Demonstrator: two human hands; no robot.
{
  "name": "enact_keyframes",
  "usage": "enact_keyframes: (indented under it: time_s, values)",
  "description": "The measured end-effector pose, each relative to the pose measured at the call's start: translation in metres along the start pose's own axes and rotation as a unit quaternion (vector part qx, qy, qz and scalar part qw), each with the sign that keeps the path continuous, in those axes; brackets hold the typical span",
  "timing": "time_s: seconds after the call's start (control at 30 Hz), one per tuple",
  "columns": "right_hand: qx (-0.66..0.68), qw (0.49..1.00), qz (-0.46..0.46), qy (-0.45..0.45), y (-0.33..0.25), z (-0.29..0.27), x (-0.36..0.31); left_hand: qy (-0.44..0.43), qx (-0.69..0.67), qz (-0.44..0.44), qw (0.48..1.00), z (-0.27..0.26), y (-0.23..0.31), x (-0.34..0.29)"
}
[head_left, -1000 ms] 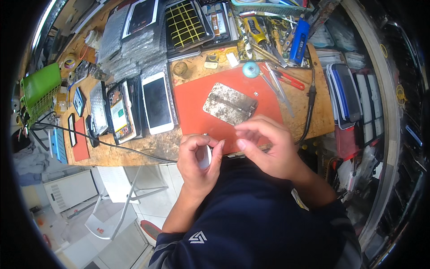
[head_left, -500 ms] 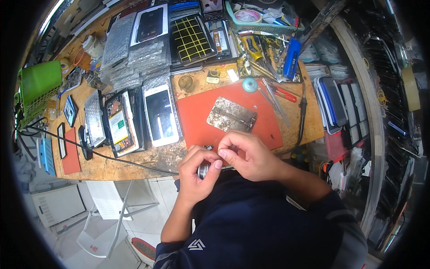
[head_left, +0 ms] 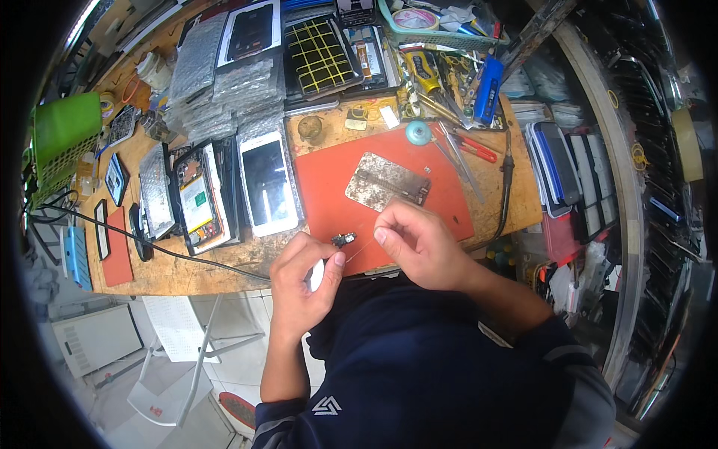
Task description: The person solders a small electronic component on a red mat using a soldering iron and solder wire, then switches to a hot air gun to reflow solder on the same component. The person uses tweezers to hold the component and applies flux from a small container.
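My left hand point(head_left: 303, 280) is curled around a small spool point(head_left: 317, 275) whose round white face shows in the palm. From its fingertips a fine wire point(head_left: 360, 249) stretches across to my right hand point(head_left: 419, 243), which pinches the other end between thumb and forefinger. Just beyond my left fingertips is a small black and silver part point(head_left: 343, 239); whether they touch it I cannot tell. Both hands hover over the near edge of a red mat point(head_left: 329, 176). On that mat lies a stained metal plate point(head_left: 389, 182), with a round teal-topped container point(head_left: 418, 132) at its far edge.
Left of the mat, a white phone point(head_left: 268, 187) lies beside opened devices point(head_left: 198, 202). Bubble-wrapped packs point(head_left: 224, 97) are stacked behind. Tweezers point(head_left: 460, 161), red-handled pliers point(head_left: 479, 148) and a soldering iron point(head_left: 507, 179) lie right. A black cable point(head_left: 161, 251) crosses the bench's left front.
My hands have moved apart, the left one leftward, the right one slightly right and away from me. The wire now shows between them, and the spool's white face has turned into view.
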State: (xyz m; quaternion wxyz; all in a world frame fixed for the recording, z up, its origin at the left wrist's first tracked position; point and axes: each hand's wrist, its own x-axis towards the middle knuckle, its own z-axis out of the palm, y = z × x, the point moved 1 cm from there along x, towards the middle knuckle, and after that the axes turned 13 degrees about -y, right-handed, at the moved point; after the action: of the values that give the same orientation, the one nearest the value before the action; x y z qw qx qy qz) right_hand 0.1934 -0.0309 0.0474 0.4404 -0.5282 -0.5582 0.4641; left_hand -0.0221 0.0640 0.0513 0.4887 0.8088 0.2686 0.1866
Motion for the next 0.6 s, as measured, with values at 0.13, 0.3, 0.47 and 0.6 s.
enact_keyframes:
  time_s: [0.13,0.3,0.47,0.6]
  values:
    - [0.037,0.999,-0.024,0.031,0.009,0.002,-0.004,-0.042,0.019,0.042,0.998,0.002,0.003,0.002]
    - [0.003,0.998,-0.015,0.057,0.019,-0.007,-0.016,-0.018,0.067,0.018,0.997,0.0,0.004,-0.017]
    - [-0.14,0.987,-0.047,0.07,0.023,-0.008,-0.017,0.13,0.045,-0.149,0.979,-0.013,-0.006,-0.05]
    - [-0.306,0.945,-0.113,0.005,0.023,0.012,0.004,0.145,0.068,-0.148,0.976,-0.01,-0.011,-0.058]
